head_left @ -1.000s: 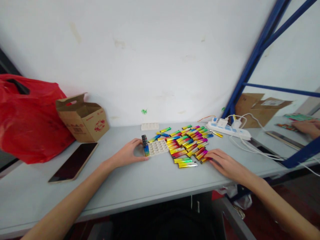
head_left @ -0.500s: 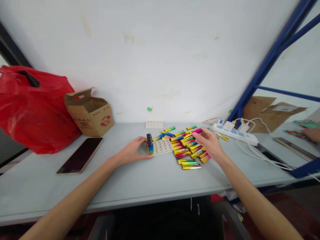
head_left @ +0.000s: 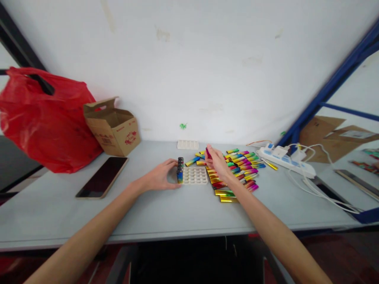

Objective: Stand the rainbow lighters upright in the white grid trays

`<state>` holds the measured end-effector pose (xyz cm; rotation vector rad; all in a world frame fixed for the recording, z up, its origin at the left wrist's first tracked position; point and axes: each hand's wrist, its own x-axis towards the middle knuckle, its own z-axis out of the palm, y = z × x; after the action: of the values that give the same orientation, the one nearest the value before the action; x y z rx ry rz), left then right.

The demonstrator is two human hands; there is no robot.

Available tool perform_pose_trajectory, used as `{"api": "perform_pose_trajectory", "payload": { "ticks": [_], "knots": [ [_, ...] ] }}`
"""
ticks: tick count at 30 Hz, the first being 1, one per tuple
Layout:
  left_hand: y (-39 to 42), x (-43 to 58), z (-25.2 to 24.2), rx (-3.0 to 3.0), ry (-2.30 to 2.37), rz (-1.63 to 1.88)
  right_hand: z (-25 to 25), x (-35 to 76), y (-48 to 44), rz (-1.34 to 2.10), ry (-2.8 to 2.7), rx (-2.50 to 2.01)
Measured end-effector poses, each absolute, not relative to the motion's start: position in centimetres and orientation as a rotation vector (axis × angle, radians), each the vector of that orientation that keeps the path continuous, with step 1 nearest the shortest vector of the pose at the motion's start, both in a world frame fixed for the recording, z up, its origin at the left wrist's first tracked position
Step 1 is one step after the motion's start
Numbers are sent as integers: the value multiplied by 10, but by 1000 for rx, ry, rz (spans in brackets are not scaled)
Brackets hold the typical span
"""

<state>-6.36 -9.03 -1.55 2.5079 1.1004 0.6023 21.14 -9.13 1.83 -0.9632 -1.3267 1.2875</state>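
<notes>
My left hand [head_left: 161, 175] curves round the left end of a white tray with rows of holes [head_left: 195, 176], thumb at its near corner and fingers at its far corner. A row of several lighters [head_left: 180, 176] with black tops stands upright in the tray's leftmost holes. Above the tray's right side, my right hand [head_left: 217, 162] is closed on a magenta lighter [head_left: 209, 153], partly hidden by the fingers. Under and beyond that wrist lies a loose pile of shiny multicoloured lighters [head_left: 241, 163], partly covered by the forearm.
A second white tray [head_left: 188, 144] lies by the wall. On the left are a phone [head_left: 102, 177], an open cardboard box [head_left: 118, 132] and a red plastic bag [head_left: 50, 122]. A power strip [head_left: 286, 161] with white cables lies to the right, before a blue frame [head_left: 325, 88].
My right hand has moved left from the pile to above the tray, carrying the magenta lighter. My left hand stays at the tray's left end. The camera view has shifted slightly.
</notes>
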Motion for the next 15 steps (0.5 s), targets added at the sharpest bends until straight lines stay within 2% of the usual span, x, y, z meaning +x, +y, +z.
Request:
{"api": "perform_pose_trajectory", "payload": {
  "ticks": [10, 15],
  "knots": [
    [-91, -64, -14, 2515, 1070, 621, 11, 201, -98, 1183, -1362, -1132],
    [-91, -65, -16, 2510, 1083, 614, 10, 199, -99, 1277, -1363, -1061]
  ]
}}
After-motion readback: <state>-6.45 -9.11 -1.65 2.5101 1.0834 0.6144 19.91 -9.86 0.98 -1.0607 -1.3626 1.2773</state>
